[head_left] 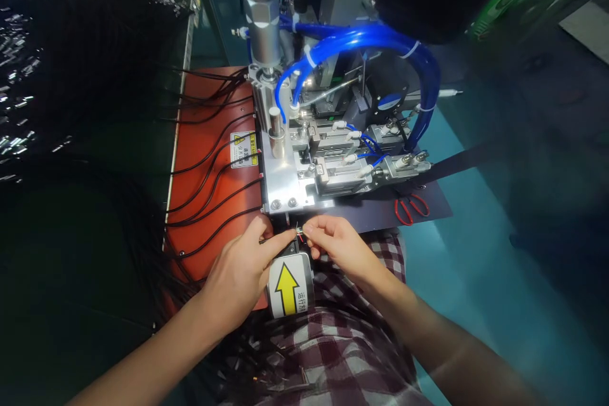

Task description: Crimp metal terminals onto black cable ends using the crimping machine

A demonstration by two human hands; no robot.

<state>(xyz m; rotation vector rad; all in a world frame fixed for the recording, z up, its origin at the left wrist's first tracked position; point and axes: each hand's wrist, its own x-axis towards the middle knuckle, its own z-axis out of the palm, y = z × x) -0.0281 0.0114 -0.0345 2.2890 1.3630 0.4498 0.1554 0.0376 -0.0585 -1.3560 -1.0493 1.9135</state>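
Observation:
A small metal connector-like piece (299,231), with a bit of red beside it, sits at the front corner of a bench machine (285,187). My right hand (335,238) pinches this piece between thumb and fingertips from the right. From the other side my left hand (240,260) reaches in, one digit stretched to the piece and the other fingers curled by the machine's edge. Whatever those curled fingers hold is hidden. Just below the fingertips is a white label with a yellow arrow (287,285).
Several black cables (214,187) run across an orange-red board (200,139) on the left into a dark bundle. Blue air hoses (361,41) arch above the machine. Red-handled scissors or pliers (412,208) lie on the dark plate (380,214) at right. Checked cloth covers my lap.

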